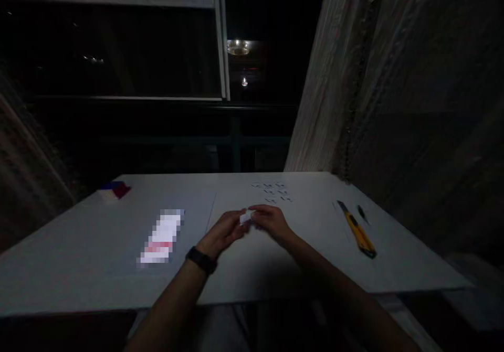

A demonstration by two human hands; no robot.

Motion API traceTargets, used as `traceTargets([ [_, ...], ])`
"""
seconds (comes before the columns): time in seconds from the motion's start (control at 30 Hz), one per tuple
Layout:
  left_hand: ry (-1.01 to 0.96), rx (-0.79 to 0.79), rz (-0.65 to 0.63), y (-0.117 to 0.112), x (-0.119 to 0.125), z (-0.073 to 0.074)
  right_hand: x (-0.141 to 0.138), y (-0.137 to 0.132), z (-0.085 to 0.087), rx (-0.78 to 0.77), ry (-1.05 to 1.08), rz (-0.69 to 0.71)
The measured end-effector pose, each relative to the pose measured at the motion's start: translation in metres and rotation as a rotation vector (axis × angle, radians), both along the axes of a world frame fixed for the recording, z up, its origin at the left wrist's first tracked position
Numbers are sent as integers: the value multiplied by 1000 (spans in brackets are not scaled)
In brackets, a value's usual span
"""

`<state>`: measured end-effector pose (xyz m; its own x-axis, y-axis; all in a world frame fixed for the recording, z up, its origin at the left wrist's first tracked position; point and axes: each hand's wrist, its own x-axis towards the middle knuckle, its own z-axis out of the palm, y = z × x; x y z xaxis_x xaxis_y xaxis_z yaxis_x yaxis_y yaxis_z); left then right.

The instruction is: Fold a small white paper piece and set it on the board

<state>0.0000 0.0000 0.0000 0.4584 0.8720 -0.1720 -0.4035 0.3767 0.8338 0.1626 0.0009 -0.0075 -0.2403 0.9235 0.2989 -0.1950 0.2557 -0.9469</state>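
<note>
Both my hands meet over the middle of a white table point(79, 247) in a dim room. My left hand point(222, 234), with a dark band on its wrist, and my right hand point(271, 221) pinch a small white piece of paper point(246, 216) between their fingertips. Just beyond them on the table lie several tiny folded paper pieces point(273, 192) in rows.
A yellow utility knife point(356, 230) and a dark pen point(363, 214) lie at the right. A blurred white and red rectangle point(162, 236) lies at the left, a red and blue object point(114, 189) at the far left corner. Curtain point(374, 79) hangs on the right, dark window behind.
</note>
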Motion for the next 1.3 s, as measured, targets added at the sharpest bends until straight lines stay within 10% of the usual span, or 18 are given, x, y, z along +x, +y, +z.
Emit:
traceTargets([
  [0.63,403,324,182,1,6,-6,-5,1,-6,-40,27,21],
  [1.07,623,751,360,-3,12,0,2,10,-8,-82,-10,-284],
  [1.3,629,636,306,3,8,-12,3,15,-16,134,-153,-374],
])
